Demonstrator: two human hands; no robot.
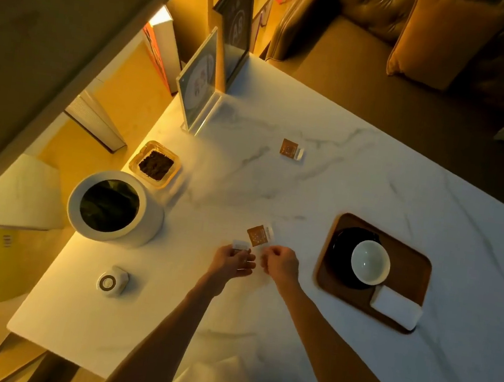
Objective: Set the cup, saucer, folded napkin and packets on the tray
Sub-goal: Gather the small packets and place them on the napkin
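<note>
A white marble-look table (356, 184) with grey veins fills the view, lit warm yellow from the left; a brown sofa (388, 49) with an orange cushion (437, 39) stands beyond its far edge. On the right lies one rounded wooden tray (406, 263). On it sit one black saucer (344, 253), one white cup (370, 262) on the saucer, and one folded white napkin (396, 307) at the tray's near corner.

Three packets show, all off the tray: one brown far packet (292, 148) mid-table, one brown near packet (260, 234) just beyond the hands, and a small white packet (240, 245) pinched in the left hand (232, 263). The right hand (279, 265) is curled narrow beside the near packet; whether it touches it, I cannot tell.

At the left edge: a white round pot (115, 206), a square amber dish (155, 164) of dark grounds, two upright acrylic signs (200, 86).
</note>
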